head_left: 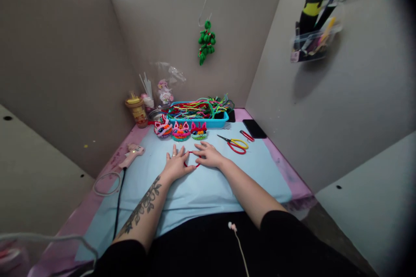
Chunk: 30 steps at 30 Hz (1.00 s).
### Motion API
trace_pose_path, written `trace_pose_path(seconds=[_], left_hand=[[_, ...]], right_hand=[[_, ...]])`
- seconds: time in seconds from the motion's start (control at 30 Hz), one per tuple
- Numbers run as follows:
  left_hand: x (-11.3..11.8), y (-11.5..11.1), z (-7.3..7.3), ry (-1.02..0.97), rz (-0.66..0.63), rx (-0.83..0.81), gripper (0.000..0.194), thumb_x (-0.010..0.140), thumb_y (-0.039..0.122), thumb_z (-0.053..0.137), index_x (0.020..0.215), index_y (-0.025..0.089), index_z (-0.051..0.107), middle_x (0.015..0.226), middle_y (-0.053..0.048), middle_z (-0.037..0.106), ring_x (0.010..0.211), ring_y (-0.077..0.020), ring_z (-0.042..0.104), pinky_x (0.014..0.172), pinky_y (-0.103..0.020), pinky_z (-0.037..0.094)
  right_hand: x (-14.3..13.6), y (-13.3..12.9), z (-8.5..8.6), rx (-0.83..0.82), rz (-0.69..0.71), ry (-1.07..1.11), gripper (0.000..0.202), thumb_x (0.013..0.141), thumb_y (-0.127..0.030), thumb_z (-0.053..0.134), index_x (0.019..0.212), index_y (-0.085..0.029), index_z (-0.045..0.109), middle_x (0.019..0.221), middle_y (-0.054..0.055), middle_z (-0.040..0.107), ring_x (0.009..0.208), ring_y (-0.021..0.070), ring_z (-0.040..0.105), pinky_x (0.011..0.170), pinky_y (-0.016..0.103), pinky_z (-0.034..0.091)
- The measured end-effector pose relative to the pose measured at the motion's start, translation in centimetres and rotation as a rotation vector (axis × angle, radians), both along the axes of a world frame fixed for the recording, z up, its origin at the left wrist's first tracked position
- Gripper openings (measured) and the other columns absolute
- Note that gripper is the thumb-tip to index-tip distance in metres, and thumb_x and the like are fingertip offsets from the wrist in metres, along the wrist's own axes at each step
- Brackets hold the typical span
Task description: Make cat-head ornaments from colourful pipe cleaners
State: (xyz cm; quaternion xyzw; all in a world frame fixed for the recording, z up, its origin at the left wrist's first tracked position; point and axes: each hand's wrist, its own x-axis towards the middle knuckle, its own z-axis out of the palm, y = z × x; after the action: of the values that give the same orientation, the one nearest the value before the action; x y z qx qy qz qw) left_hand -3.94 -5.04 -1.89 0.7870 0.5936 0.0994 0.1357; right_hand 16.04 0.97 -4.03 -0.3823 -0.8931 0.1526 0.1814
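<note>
Left hand point(177, 165) and right hand point(209, 154) lie half-open, fingertips on the red fuzzy wire ring point(190, 152) between them, so press evenly to keep it round.

A thin red loop point(190, 152), roughly round, lies on the surface's point(208, 190) pale blue covering; the left hand point(178, 165) meets its 9 o'clock side, the right hand point(209, 155) its 3 o'clock side; fingers hide parts, so any join is unclear.

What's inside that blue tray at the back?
The blue tray holds a tangle of fuzzy, colourful strands, red and green among them; whatever lies beneath is covered.
</note>
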Motion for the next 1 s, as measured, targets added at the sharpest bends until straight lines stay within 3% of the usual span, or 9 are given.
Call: trace_pose_path(seconds=[0.3,0.43,0.53,0.6,0.77,0.9,1.0], left_hand=[[0.1,0.2,-0.1,0.009,0.068,0.066,0.062,0.078,0.054,0.048,0.134,0.027,0.043,0.149,-0.011,0.024,0.136,-0.0418,-0.002,0.101,-0.065,0.008],[-0.4,0.9,-0.3,-0.109,0.123,0.122,0.054,0.082,0.042,0.046,0.132,0.024,0.045,0.146,-0.011,0.030,0.136,-0.0401,0.006,0.101,-0.064,0.013],[-0.7,1.6,-0.6,-0.214,0.190,0.157,0.046,0.086,0.034,0.041,0.129,0.023,0.048,0.140,-0.010,0.041,0.136,-0.0354,0.017,0.103,-0.061,0.015],[-0.7,1.9,-0.7,-0.242,0.188,0.159,0.043,0.086,0.034,0.041,0.127,0.023,0.050,0.136,-0.010,0.046,0.135,-0.0348,0.020,0.103,-0.061,0.015],[-0.2,2.1,-0.8,-0.130,0.101,0.140,0.046,0.085,0.039,0.042,0.128,0.024,0.048,0.140,-0.010,0.042,0.135,-0.0393,0.015,0.101,-0.065,0.014],[0.1,2.0,-0.5,0.007,0.082,0.137,0.045,0.086,0.041,0.039,0.125,0.024,0.052,0.142,-0.010,0.038,0.135,-0.0417,0.010,0.100,-0.064,0.016],[0.3,1.9,-0.3,0.069,0.099,0.144,0.049,0.085,0.042,0.037,0.131,0.026,0.045,0.144,-0.009,0.034,0.135,-0.0408,0.010,0.101,-0.062,0.018]], right_hand=[[-0.2,0.7,-1.2,0.061,-0.068,0.096,0.038,0.080,-0.032,0.057,0.117,-0.024,0.061,0.130,0.008,0.053,0.128,0.0289,0.034,0.102,0.049,0.031],[-0.2,1.0,-1.4,0.055,-0.144,0.291,0.040,0.086,-0.019,0.044,0.125,-0.020,0.053,0.121,0.010,0.058,0.118,0.0223,0.046,0.101,0.043,0.035],[0.0,0.8,-1.5,0.050,-0.157,0.417,0.055,0.079,-0.004,0.039,0.132,-0.016,0.043,0.116,0.011,0.059,0.109,0.0178,0.053,0.099,0.037,0.038],[0.1,0.6,-1.4,0.077,-0.106,0.408,0.058,0.074,0.000,0.040,0.129,-0.016,0.046,0.116,0.012,0.058,0.108,0.0175,0.054,0.099,0.036,0.038],[0.1,0.1,-0.8,0.132,-0.097,0.306,0.037,0.081,-0.012,0.047,0.117,-0.015,0.058,0.110,0.012,0.060,0.106,0.0191,0.052,0.096,0.034,0.040],[0.1,0.0,-0.6,0.099,-0.112,0.253,0.036,0.082,-0.022,0.054,0.117,-0.016,0.057,0.101,0.009,0.065,0.101,0.0191,0.054,0.093,0.033,0.041],[0.1,0.1,-0.6,0.090,-0.139,0.229,0.037,0.080,-0.023,0.057,0.117,-0.017,0.057,0.100,0.008,0.066,0.099,0.0185,0.055,0.091,0.033,0.041]])
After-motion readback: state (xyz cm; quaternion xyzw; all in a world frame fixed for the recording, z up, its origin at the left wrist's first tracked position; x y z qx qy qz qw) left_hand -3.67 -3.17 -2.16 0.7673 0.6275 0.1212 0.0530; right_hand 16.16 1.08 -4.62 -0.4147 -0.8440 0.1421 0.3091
